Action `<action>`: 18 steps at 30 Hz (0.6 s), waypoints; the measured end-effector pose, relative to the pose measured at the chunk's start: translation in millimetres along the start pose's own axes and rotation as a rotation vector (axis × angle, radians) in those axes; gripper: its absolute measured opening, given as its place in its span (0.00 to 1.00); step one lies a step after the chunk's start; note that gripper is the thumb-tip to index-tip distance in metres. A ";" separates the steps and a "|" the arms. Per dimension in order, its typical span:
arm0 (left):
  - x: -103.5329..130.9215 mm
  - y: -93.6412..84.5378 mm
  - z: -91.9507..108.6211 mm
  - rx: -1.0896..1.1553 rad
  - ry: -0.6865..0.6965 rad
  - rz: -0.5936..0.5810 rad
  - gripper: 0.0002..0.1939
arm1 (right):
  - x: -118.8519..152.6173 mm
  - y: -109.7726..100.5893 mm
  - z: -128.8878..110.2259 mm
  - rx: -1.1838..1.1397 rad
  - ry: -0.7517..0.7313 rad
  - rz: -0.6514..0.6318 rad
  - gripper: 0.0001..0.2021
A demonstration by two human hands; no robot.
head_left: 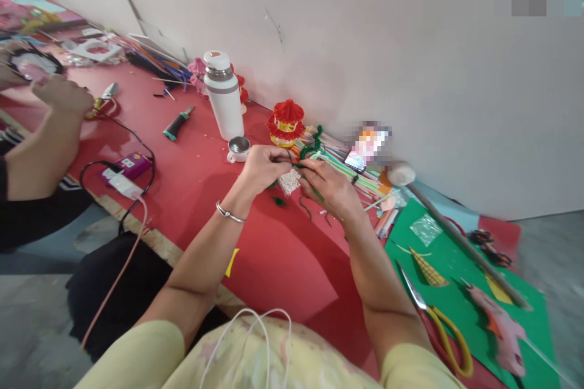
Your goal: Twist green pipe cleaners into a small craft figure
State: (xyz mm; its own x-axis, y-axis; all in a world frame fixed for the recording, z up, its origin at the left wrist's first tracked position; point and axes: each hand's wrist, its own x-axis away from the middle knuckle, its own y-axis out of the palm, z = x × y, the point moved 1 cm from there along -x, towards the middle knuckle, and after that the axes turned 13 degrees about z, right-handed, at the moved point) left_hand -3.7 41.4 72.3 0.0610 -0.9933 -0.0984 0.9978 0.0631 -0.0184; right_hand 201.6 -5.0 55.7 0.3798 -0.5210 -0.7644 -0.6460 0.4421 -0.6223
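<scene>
Left hand (263, 170) and right hand (332, 188) grip green fuzzy wire (296, 165) in closed fingers, running sideways. Metal-lined cup (238, 156) stands upright beside white flask (227, 106).

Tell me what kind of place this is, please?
Probably a craft workshop: there's a pink glue gun, yellow-handled scissors and bundles of colourful sticks on the tables, and hands working with something green.

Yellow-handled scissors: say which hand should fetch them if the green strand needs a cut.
Right, most likely. The right hand is nearer the yellow-handled scissors on the green sheet; the left hand is farther and could probably hold the green strand alone.
</scene>
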 end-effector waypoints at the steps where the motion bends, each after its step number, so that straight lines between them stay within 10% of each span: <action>1: -0.5 -0.2 -1.1 -0.026 0.019 0.002 0.05 | -1.1 -0.7 -2.0 -0.002 0.012 -0.005 0.13; 18: -0.7 -7.5 -0.2 0.107 -0.100 -0.219 0.07 | -8.0 -31.1 1.1 -0.664 0.533 0.003 0.17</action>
State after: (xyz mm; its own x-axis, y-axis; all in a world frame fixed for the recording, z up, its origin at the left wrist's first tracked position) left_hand -11.2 41.6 72.3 -0.1595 -0.9872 -0.0051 0.9842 -0.1594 0.0776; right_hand 219.4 -13.8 81.0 0.1230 -0.8682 -0.4806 -0.9641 0.0104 -0.2655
